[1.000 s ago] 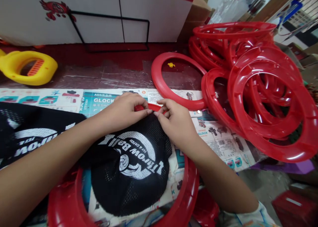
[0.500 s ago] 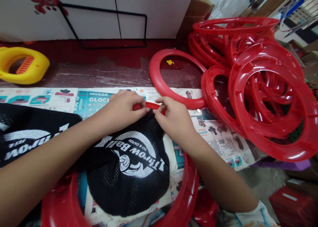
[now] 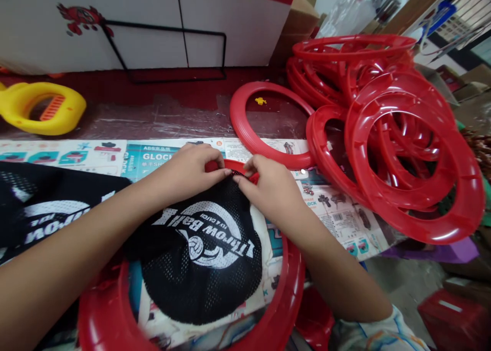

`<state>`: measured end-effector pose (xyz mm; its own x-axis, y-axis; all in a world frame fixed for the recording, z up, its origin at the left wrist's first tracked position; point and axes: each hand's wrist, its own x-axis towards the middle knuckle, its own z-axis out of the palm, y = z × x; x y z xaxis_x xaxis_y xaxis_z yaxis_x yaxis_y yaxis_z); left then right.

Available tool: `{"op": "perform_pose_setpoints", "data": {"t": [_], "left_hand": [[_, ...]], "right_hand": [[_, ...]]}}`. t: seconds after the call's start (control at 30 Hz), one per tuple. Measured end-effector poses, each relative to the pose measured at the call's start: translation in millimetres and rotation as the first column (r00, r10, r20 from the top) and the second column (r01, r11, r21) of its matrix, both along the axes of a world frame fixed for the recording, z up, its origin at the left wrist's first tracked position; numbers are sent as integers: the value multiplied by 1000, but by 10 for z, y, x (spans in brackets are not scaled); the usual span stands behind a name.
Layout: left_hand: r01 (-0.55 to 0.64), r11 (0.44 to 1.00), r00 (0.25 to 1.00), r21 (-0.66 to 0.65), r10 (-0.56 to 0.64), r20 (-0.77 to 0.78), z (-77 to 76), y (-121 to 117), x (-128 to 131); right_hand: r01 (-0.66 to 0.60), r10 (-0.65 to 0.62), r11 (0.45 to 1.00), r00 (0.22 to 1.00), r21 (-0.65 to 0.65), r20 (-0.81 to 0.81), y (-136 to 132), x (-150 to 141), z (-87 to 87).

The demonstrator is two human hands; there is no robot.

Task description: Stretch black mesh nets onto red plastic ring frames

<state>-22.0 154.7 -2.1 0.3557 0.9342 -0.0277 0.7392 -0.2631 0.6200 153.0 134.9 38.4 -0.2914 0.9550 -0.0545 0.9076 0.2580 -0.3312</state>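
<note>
A black mesh fabric piece with white "Throw Ball" print lies across a large red plastic ring in front of me. My left hand pinches the fabric's far edge against the ring's far rim, thumb toward me and fingers curled over the red plastic. Close on its right, my right hand pinches the same edge, its thumb on the cloth. Only a short stretch of red rim shows between the two hands. A second printed black piece lies at the left, partly under my left forearm.
Several red rings are heaped at the right. A matte red ring lies near them, a small yellow bit inside it. At the left sits a yellow plastic part. A white box stands behind. Printed card sheets cover the tabletop.
The view has shifted slightly. My right thumb has moved a little left and down along the fabric edge, and the black fabric has been pulled slightly. Both hands keep their pinch.
</note>
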Motion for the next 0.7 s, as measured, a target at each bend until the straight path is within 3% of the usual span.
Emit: {"op": "perform_pose_setpoints", "data": {"t": [0.13,0.33,0.47,0.53,0.63,0.7], "left_hand": [[53,998,996,-30,-55,-73,58,19,-93],[18,998,916,55,5,-400,178,-77,-157],[-63,998,837,28,68,-543,205,-178,-262],[-61,998,822,13,57,-567,202,-165,-317],[48,999,902,5,-41,-429,182,-57,-368],[103,992,954,-75,-120,-273,166,33,-376]], "right_hand": [[-128,105,986,975,108,195,-306,-66,162],[-167,213,971,929,-171,301,-346,-134,33],[-236,258,964,945,-124,202,-211,-20,3],[-212,218,973,974,-89,63,-135,34,-5],[-161,129,982,956,-101,-263,-27,65,-42],[-145,91,981,927,-126,-365,13,50,-53]]}}
